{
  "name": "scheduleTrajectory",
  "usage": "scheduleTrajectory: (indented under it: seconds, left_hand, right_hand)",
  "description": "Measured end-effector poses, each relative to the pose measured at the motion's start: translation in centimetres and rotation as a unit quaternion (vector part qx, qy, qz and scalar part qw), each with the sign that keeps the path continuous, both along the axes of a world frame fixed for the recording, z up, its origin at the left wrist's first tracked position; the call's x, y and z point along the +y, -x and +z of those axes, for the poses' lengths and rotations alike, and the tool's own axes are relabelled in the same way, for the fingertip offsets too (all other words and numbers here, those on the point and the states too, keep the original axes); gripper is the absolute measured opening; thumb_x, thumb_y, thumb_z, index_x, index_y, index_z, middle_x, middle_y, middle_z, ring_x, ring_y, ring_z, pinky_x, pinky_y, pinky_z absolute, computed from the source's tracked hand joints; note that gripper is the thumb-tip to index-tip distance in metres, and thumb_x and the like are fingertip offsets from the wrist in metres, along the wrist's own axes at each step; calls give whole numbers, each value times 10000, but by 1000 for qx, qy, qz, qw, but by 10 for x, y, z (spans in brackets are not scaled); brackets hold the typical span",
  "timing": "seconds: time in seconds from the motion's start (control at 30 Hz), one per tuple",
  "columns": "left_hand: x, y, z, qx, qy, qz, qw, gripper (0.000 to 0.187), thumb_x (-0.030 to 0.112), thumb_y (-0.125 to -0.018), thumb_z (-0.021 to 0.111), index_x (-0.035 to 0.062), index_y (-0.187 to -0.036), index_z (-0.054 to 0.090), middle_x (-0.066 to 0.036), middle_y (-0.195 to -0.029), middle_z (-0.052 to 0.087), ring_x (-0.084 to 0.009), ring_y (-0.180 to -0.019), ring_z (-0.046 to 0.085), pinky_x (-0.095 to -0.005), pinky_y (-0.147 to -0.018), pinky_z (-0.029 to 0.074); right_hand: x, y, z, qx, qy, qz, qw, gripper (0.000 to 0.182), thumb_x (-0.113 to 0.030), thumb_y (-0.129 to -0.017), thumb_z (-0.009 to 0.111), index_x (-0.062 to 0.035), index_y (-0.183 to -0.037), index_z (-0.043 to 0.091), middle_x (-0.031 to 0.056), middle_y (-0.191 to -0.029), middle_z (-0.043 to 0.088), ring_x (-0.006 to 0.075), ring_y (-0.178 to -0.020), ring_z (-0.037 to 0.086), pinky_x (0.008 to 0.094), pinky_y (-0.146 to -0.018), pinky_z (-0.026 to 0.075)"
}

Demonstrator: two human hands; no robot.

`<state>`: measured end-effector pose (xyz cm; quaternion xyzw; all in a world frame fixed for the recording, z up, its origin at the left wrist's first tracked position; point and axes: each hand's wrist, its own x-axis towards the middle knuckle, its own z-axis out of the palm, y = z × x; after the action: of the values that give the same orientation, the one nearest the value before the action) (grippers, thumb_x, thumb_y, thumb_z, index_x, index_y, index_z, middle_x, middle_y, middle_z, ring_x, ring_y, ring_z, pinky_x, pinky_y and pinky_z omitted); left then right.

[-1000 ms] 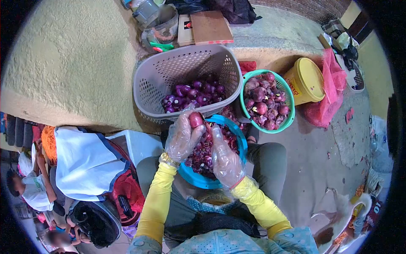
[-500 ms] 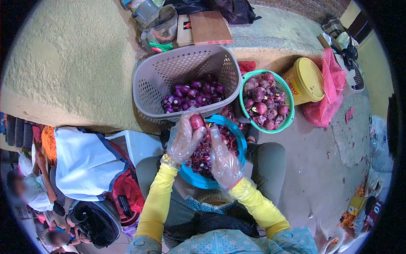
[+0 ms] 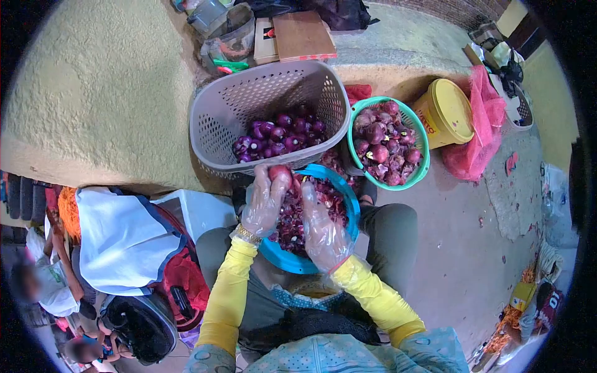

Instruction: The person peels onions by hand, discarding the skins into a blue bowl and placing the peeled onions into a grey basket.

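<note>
My left hand [image 3: 261, 208], in a clear plastic glove, grips a red onion [image 3: 280, 173] between thumb and fingers. Beside it, my gloved right hand [image 3: 324, 233] has its fingers drawn together and pointing up toward the onion; whatever it may hold is hidden. Both hands are over a blue basin [image 3: 354, 214] with onion skins [image 3: 328, 191] in it. Just beyond stands a grey perforated basket [image 3: 208, 115] holding peeled purple onions [image 3: 278, 138]. To its right, a green basket [image 3: 426, 163] is heaped with unpeeled onions [image 3: 380, 151].
A yellow bucket [image 3: 453, 112] and a pink mesh bag [image 3: 484, 143] stand at the right. White-blue cloth [image 3: 127, 239] and a black tub [image 3: 140, 329] lie left. A ledge behind carries a brown board [image 3: 305, 36]. Other people appear at lower left.
My left hand has turned and moved slightly left with the onion, which sits a little higher against the basket edge. My right hand has shifted slightly left and its fingers have moved.
</note>
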<state>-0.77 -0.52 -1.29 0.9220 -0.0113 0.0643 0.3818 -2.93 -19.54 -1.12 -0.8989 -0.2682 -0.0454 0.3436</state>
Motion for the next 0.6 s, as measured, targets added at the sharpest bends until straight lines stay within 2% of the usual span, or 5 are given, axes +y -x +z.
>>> scheduleTrajectory:
  seconds: [0.1,0.23,0.3,0.4,0.6]
  left_hand:
    - [8,2,-27,-94,-189,-30,977,327,165,-1041,498,33,-1340,489,-268,-1372,450,-466,-1049,601,-517,-898,503]
    - [7,5,-20,-80,-171,-39,981,365,136,-1014,526,32,-1361,485,-287,-1360,461,-483,-1070,598,-520,-894,513]
    - [5,-1,-12,72,40,26,996,406,104,-993,548,30,-1385,475,-306,-1388,457,-491,-1102,594,-527,-896,517]
    - [5,0,-15,114,76,35,990,461,84,-976,565,31,-1419,450,-326,-1419,444,-501,-1132,585,-535,-911,515]
    - [17,0,-30,22,-11,-6,1000,413,68,-987,537,37,-1396,480,-319,-1420,457,-510,-1105,593,-550,-942,500]
  right_hand:
    - [0,5,-4,-15,-12,-6,1000,802,11,-864,523,-3,-1615,242,229,-966,635,346,-602,682,447,-536,571]
    - [2,-1,-4,24,5,-4,1000,777,6,-883,508,-3,-1611,237,239,-960,632,379,-658,703,469,-558,577]
    - [0,4,-4,28,-7,-4,1000,778,3,-888,507,-3,-1613,225,240,-960,630,390,-668,704,478,-563,577]
    - [-2,5,2,69,2,0,998,781,-5,-898,505,-9,-1618,203,246,-969,630,408,-681,703,496,-570,573]
    - [-3,5,-6,80,-8,-10,997,736,-47,-944,492,-24,-1620,202,282,-979,641,442,-720,699,539,-601,559]
